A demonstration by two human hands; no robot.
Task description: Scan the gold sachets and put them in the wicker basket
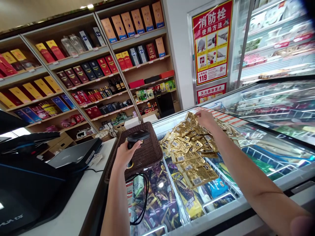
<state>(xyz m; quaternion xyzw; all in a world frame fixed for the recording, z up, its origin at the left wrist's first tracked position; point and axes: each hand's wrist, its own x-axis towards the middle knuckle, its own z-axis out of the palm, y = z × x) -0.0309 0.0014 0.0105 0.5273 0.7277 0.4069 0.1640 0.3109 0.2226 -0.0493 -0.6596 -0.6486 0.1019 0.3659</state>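
Observation:
My left hand (pixel 126 154) is closed around the handle of a black barcode scanner (pixel 137 135), whose head points right above a brown woven basket (pixel 150 154). From the scanner a black cable (pixel 147 193) loops down over the freezer's glass lid. At the far side of a heap of gold foil packets (pixel 187 142), my right hand (pixel 205 118) pinches one gold packet (pixel 191 117) by its edge, tilted up from the heap. Several packets lie nearer to me with barcodes facing up, among them a flat gold packet (pixel 199 176).
The glass-topped freezer (pixel 172 196) holds bagged frozen goods in wire baskets. A white counter (pixel 81 193) with a black checkout terminal (pixel 31 183) stands at left. Shelves of boxed bottles (pixel 95 70) line the back wall, beside a red fire-hydrant sign (pixel 213 42).

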